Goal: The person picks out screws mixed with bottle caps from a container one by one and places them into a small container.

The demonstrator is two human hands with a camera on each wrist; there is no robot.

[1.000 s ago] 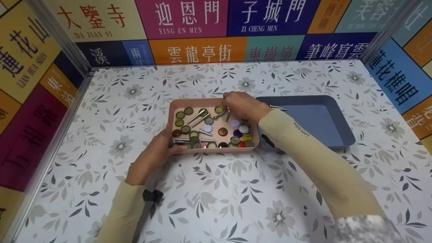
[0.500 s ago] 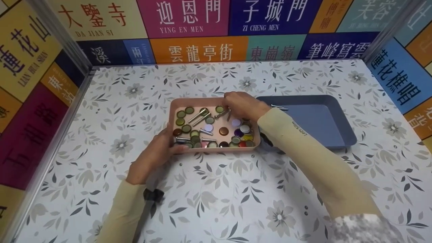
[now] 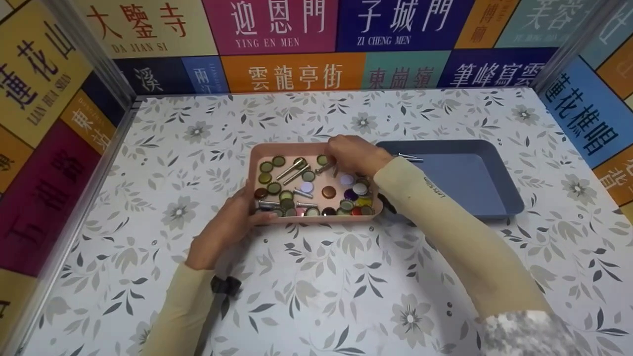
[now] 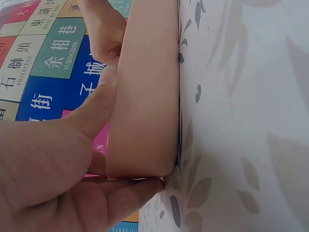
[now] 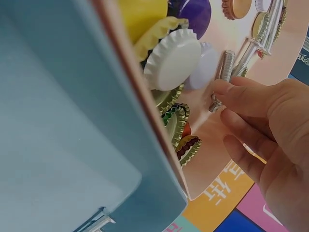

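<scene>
My left hand [image 3: 230, 225] holds the front left corner of a pink tray [image 3: 316, 219], its thumb at the rim and its fingers at the end wall. In the left wrist view the tray's wall [image 4: 145, 96] hides what lies inside. At the tray's far right, my right hand [image 3: 357, 154] reaches in over the rim. Its thumb and fingertips pinch a silver threaded screw [image 5: 226, 67], seen best in the right wrist view. Several more screws [image 3: 295, 175] and many bottle caps [image 3: 329, 192], some face up and some turned over, lie mixed in the tray.
A blue-grey tray [image 3: 509, 198] stands against the pink tray's right side. Silver screws [image 3: 410, 157] lie in its far left corner, partly hidden by my right forearm. Panels with printed characters [image 3: 292, 73] wall off the back and sides of the flower-patterned table [image 3: 316, 296].
</scene>
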